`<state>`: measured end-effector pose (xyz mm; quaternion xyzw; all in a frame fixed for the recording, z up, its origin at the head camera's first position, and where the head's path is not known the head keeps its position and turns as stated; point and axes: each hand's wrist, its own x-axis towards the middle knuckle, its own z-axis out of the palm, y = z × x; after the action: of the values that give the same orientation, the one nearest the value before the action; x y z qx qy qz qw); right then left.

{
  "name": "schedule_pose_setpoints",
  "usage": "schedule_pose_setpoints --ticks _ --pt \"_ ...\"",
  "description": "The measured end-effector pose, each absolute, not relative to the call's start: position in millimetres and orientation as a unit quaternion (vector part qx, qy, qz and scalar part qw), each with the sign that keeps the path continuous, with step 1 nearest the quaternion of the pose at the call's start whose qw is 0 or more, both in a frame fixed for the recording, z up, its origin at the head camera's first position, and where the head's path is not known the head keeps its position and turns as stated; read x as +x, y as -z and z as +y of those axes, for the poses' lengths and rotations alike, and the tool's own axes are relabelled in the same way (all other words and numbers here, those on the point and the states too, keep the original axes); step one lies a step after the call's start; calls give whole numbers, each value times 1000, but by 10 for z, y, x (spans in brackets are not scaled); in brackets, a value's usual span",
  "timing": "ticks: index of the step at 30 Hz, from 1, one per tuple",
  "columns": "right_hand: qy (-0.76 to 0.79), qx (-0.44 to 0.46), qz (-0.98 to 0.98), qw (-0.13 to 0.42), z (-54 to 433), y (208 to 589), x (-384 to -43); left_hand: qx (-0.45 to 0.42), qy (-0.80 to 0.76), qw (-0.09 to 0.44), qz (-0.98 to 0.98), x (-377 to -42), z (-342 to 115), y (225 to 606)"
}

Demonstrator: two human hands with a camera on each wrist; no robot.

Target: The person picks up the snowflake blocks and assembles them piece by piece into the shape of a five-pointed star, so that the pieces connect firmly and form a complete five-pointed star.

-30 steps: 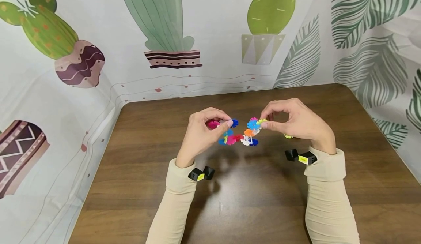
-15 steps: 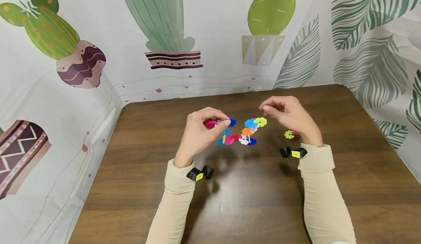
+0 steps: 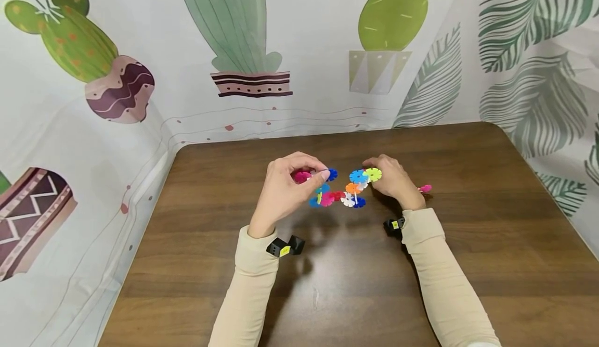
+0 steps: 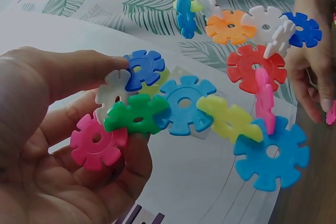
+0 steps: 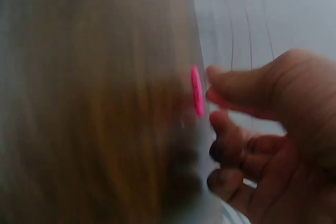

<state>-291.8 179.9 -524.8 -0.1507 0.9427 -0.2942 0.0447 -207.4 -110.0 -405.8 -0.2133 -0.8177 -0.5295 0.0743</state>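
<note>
In the head view my left hand (image 3: 292, 188) pinches one end of a chain of colourful plastic snowflake discs, holding it up over the table. Between thumb and fingers in the left wrist view are a white disc (image 4: 113, 95) and a dark blue disc (image 4: 144, 70), with a pink disc (image 4: 98, 142) by the fingers. The chain's far end carries a light blue disc (image 3: 357, 176) and a yellow-green disc (image 3: 373, 175). Behind that end, my right hand (image 3: 392, 178) reaches low with fingers apart. A loose pink disc (image 5: 197, 92) stands edge-on just off its fingertips.
Another pink disc (image 3: 425, 188) lies to the right of the right wrist on the brown wooden table (image 3: 355, 284). A cloth with printed cacti and leaves (image 3: 318, 50) hangs behind the table.
My right hand has let go of the chain's yellow-green end, drawn back, then lowered behind it toward the table. The left hand keeps its pinch, almost still.
</note>
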Motion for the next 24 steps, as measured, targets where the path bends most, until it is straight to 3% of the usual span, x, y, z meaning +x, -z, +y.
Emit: schedule_pose_setpoints --ticks 9,15,24 --pt "284 -118 950 53 1766 5265 -2889 -215 532 69 -816 -2073 -1105 4049" --pt "324 -156 933 20 1768 5203 -2903 -213 532 67 -817 -2062 -1107 4045" --pt "410 -145 899 -41 1737 4638 -2735 -219 533 70 -814 -2069 -1117 4045"
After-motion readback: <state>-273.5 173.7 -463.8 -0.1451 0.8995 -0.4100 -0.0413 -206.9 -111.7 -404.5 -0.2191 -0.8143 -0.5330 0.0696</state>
